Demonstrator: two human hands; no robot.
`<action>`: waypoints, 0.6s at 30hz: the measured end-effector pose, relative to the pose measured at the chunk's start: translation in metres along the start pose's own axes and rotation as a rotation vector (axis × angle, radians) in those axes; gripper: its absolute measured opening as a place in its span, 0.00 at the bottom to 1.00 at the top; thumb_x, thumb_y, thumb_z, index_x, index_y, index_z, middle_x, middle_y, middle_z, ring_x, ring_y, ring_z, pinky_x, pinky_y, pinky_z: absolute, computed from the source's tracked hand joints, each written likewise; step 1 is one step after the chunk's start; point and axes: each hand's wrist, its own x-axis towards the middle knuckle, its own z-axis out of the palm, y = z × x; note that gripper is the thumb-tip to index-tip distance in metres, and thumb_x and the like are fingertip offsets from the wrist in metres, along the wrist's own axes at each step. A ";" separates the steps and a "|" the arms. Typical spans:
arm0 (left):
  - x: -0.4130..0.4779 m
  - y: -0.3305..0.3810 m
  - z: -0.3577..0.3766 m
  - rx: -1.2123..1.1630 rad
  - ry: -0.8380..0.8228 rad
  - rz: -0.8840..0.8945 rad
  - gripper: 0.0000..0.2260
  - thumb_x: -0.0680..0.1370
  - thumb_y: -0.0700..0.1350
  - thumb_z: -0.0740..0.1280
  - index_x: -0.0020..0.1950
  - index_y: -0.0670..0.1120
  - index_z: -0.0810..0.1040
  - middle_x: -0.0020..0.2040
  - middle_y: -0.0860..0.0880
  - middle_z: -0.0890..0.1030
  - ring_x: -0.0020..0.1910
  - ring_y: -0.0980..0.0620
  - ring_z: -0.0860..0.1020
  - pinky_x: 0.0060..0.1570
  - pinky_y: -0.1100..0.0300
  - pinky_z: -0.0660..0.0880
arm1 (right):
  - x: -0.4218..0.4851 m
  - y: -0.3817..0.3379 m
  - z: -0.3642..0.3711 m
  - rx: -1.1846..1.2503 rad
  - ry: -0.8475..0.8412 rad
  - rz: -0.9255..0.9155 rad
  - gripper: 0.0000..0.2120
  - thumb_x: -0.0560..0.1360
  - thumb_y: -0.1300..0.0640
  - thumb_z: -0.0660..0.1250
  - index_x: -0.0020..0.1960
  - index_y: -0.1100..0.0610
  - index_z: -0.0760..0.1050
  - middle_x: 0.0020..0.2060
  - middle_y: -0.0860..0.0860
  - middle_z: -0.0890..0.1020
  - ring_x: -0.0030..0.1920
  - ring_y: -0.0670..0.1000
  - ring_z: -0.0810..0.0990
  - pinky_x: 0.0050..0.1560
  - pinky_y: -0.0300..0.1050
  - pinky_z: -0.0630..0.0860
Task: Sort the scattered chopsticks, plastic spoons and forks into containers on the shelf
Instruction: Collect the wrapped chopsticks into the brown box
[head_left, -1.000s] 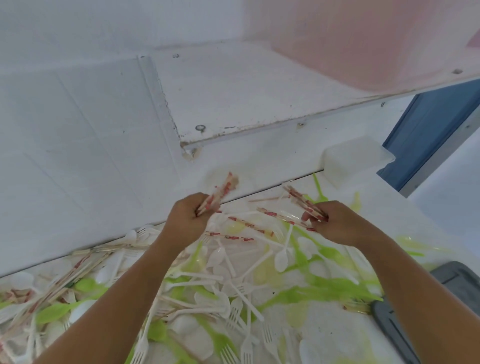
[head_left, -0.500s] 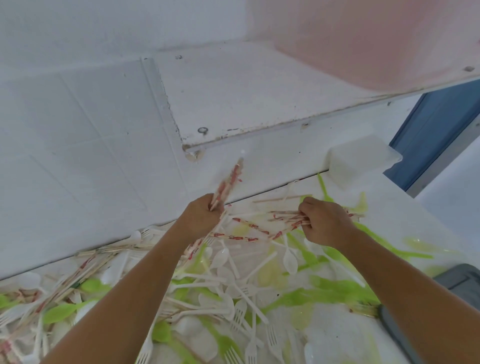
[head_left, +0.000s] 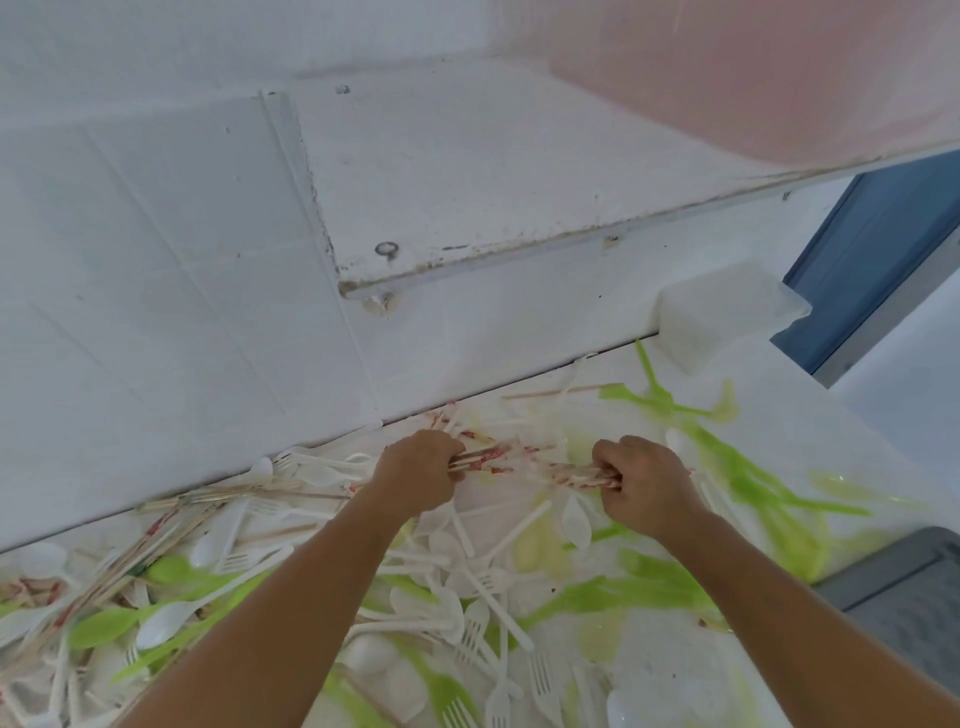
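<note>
My left hand (head_left: 418, 475) grips a bundle of wooden chopsticks with red-printed wrappers (head_left: 485, 456), low over the pile near the wall. My right hand (head_left: 647, 483) grips another bunch of the same chopsticks (head_left: 576, 475), its ends pointing left toward the first bundle. Below both hands the white counter (head_left: 857, 441) is covered with white plastic forks (head_left: 475, 629), white spoons (head_left: 575, 522) and green cutlery (head_left: 737, 483). More loose chopsticks (head_left: 156, 540) lie along the wall at the left.
A white shelf board (head_left: 467, 208) juts from the tiled wall above the pile. A translucent plastic container (head_left: 727, 312) stands at the counter's back right. A grey bin (head_left: 904, 592) sits at the right edge. A blue door frame (head_left: 872, 249) is behind.
My left hand has come down from a raised position to the pile, its chopsticks now pointing right. My right hand has moved slightly right and holds more chopsticks.
</note>
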 end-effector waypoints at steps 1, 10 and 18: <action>-0.002 -0.001 -0.003 -0.087 0.036 -0.027 0.10 0.79 0.52 0.68 0.38 0.54 0.75 0.41 0.54 0.78 0.48 0.46 0.81 0.45 0.55 0.76 | -0.001 -0.002 -0.002 0.075 0.025 0.069 0.07 0.60 0.61 0.62 0.38 0.53 0.72 0.27 0.47 0.70 0.27 0.54 0.70 0.25 0.47 0.68; -0.031 -0.008 -0.073 -0.830 0.356 -0.163 0.09 0.82 0.50 0.70 0.44 0.52 0.87 0.41 0.62 0.86 0.35 0.64 0.79 0.34 0.74 0.70 | 0.064 -0.049 -0.015 0.338 -0.223 0.536 0.09 0.76 0.58 0.60 0.37 0.56 0.74 0.34 0.52 0.80 0.39 0.58 0.78 0.35 0.46 0.68; -0.050 -0.027 -0.096 -1.260 0.518 -0.164 0.14 0.85 0.48 0.64 0.47 0.39 0.79 0.36 0.46 0.81 0.35 0.45 0.83 0.41 0.52 0.82 | 0.086 -0.104 0.034 -0.186 -0.459 0.342 0.14 0.71 0.56 0.68 0.57 0.53 0.80 0.48 0.52 0.79 0.52 0.58 0.83 0.46 0.46 0.75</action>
